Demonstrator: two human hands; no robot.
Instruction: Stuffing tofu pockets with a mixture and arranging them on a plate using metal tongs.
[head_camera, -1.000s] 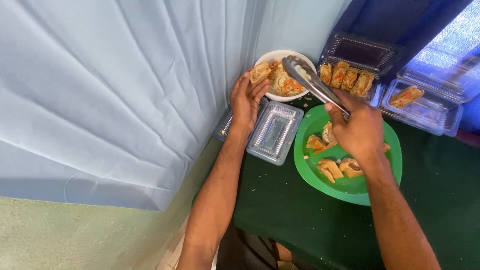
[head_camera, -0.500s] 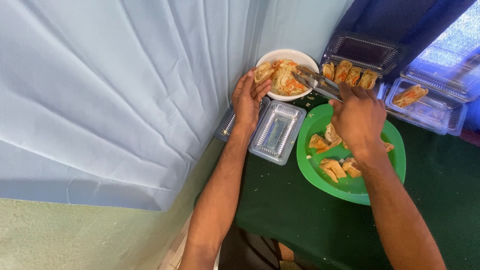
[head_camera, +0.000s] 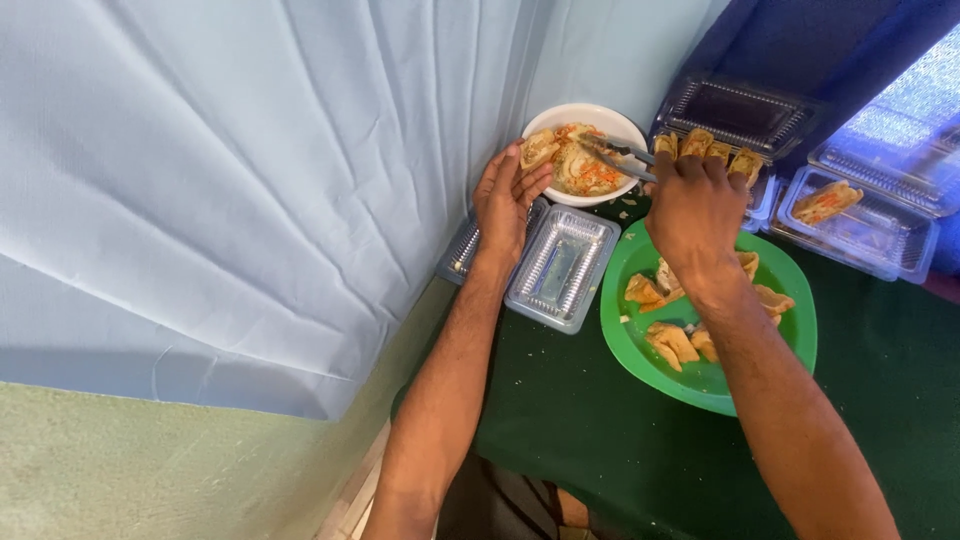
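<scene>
Dipping tongs deeper into bowl, right hand advanced

Table: dark green cloth | far: white bowl | centre: empty clear plastic tray | right of it: green plate | far right: clear clamshell boxes

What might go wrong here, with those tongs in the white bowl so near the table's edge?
1. The bowl sits near the table's back corner, steadied only by the left hand; a hard push from the tongs in the right hand might tip it.
2. Shredded filling could drop onto the green cloth, where crumbs already lie.
3. The right forearm hangs over the green plate and may brush its pastries.
</scene>
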